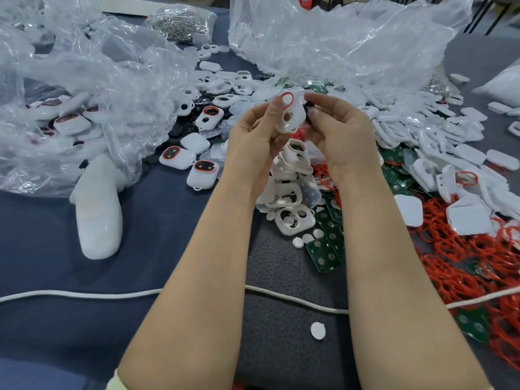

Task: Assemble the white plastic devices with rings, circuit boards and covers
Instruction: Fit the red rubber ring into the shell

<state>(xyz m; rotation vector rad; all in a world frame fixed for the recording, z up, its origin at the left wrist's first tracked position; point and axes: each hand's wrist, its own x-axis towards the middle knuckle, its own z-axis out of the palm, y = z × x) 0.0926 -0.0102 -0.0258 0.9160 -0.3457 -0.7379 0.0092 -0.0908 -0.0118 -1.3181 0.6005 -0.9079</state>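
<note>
Both hands are raised over the middle of the table around one white plastic shell [292,115]. A red ring [287,99] sits in the shell's upper opening. My left hand [254,133] pinches the shell's left edge, thumb at the ring. My right hand [342,133] grips its right side, and something dark shows at its fingertips. Under the hands lies a heap of empty white shells [289,178]. Green circuit boards [327,243] lie just right of that heap. Loose red rings [464,266] are piled at the right. Flat white covers [464,220] lie beyond them.
Finished devices with red-ringed dark windows [202,171] lie at the left, more inside a crumpled clear bag [84,88]. Another clear bag [337,38] stands at the back. A white padded object [97,209] lies left. A white cord [84,294] crosses the near table. A small white disc [318,330] lies close.
</note>
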